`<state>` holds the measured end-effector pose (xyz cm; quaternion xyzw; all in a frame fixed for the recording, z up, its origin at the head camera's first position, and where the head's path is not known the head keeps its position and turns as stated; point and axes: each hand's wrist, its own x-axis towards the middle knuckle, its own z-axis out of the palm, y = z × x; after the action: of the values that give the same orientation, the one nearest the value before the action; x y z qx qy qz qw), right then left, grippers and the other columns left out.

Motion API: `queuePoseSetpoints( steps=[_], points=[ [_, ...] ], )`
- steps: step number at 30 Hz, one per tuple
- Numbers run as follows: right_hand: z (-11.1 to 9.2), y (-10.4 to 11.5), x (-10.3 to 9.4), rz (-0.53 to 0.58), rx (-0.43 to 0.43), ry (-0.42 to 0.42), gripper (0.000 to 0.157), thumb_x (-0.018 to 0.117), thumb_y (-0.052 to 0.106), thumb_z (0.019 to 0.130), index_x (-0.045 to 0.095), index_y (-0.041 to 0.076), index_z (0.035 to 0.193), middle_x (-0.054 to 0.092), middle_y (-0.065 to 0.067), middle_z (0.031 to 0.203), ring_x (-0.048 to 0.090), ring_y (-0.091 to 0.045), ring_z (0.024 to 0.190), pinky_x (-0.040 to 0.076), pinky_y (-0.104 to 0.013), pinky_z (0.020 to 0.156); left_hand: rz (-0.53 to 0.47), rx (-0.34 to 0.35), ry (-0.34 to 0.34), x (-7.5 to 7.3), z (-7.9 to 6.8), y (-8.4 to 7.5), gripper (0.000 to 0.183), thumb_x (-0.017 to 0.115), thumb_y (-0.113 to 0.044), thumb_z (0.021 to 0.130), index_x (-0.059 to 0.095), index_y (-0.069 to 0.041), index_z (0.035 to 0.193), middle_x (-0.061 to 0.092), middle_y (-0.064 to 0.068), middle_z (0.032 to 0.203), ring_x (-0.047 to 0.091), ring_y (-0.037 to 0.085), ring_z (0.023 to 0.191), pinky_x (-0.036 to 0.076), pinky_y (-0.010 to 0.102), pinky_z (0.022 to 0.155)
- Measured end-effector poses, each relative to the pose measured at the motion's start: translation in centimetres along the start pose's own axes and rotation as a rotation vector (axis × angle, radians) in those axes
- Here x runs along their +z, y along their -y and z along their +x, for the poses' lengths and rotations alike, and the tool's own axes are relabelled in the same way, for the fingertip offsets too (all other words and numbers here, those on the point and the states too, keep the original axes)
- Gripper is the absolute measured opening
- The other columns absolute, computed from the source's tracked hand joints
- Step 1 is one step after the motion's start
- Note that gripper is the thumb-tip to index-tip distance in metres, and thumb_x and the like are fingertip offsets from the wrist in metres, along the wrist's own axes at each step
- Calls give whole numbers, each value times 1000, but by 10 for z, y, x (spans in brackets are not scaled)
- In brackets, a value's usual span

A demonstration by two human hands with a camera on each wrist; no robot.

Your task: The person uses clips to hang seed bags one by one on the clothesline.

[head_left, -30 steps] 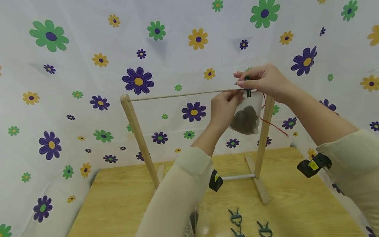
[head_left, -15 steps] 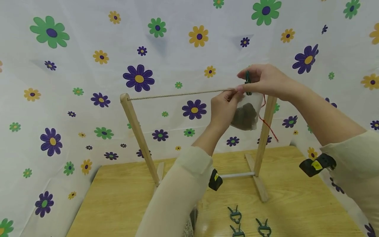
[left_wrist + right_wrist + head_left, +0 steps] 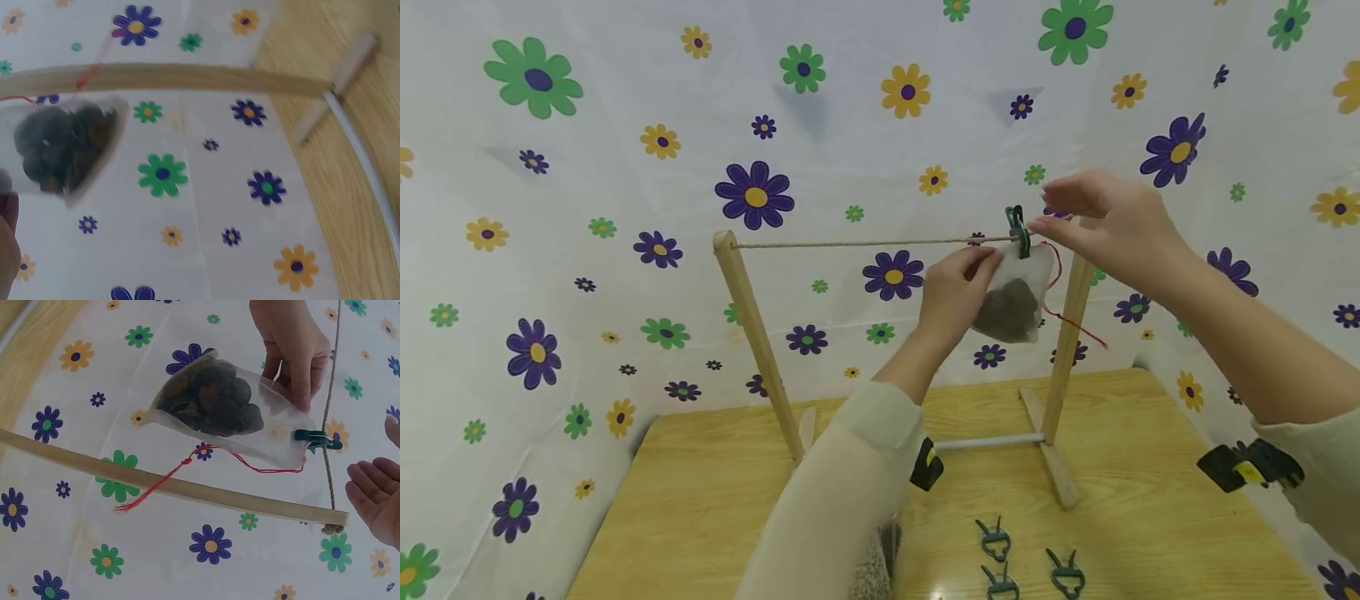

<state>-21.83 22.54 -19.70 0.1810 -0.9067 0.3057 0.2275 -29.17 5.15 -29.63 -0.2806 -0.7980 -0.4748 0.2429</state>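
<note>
Aloft, left hand (image 3: 953, 293) on bag (image 3: 1011, 310), right hand (image 3: 1123, 227) loose beside clip (image 3: 1024, 242).

The left hand (image 3: 957, 293) pinches; the right hand (image 3: 1120, 229), higher, has thumb (image 3: 1063, 231) and fingers (image 3: 1075, 193) parted.

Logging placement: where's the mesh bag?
Head view, right of centre: the mesh bag hangs below the rope at the green clip, pinched by the left hand.

Sheer, fine mesh cloth in the bag (image 3: 272, 434); matt finish on the lumps (image 3: 209, 400) inside. Smooth, apparently plastic body on the clip (image 3: 310, 437). Rough, twisted fibre in the cord (image 3: 850, 243). Smooth, matt wood in the post (image 3: 760, 354). Lightly glossy wood-grain finish on the tabletop (image 3: 1150, 467).
</note>
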Motion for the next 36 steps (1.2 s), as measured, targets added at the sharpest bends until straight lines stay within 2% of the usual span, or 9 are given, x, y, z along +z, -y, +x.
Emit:
queuePoseSetpoints(
  steps=[4,11,15,17,23,26,32,36],
  points=[
    [-16,-8,2,-16,-7,-6,42,67,32,88,62,4,119,64,-16,118,61,-32,110,49,-46,89,110,44,54,-10,-11,15,23,60,-24,94,70,-6,104,71,5,96,64,12,82,49,14,74],
    [-37,-24,8,-66,-28,2,33,67,23,89,64,1,114,67,-17,111,63,-34,106,48,-50,86,42,-37,209,-30,-40,34,23,61,-27,94,70,-6,96,69,4,82,57,10,66,46,17,59],
    [-51,-37,15,-83,-23,5,31,68,22,88,65,1,111,68,-17,107,64,-35,102,50,-50,83,85,-48,302,-40,-60,45,21,62,-28,93,71,-9,93,67,-1,76,53,8,60,44,18,56],
    [-60,-43,21,-90,-31,3,30,69,22,88,65,1,110,69,-16,105,65,-34,98,52,-45,80,115,-52,351,-45,-72,52,20,61,-28,93,71,-10,94,66,-2,75,53,7,61,45,19,57],
    [-93,-58,52,-114,-133,21,30,73,15,83,64,-2,106,69,-18,98,66,-33,88,55,-42,67,201,-53,474,-58,-116,74,22,60,-29,94,70,-10,99,67,-2,82,59,7,70,49,22,66],
    [-112,-65,69,-135,-162,51,33,76,15,80,65,-3,104,69,-17,96,67,-32,86,55,-43,65,219,-69,530,-61,-138,85,24,59,-30,94,70,-11,101,68,-3,85,61,6,74,50,22,69],
    [-140,-77,101,-152,-116,142,33,73,22,83,66,-1,106,70,-15,97,67,-31,87,55,-42,69,220,-123,606,-72,-179,100,26,58,-32,95,69,-10,104,67,-4,86,60,6,76,50,24,69],
    [-157,-81,125,-148,-78,197,33,73,23,82,66,-1,104,70,-13,93,67,-29,85,55,-41,70,191,-150,616,-82,-210,114,27,59,-31,94,68,-8,104,66,-3,86,60,7,76,50,23,67]
  ],
)
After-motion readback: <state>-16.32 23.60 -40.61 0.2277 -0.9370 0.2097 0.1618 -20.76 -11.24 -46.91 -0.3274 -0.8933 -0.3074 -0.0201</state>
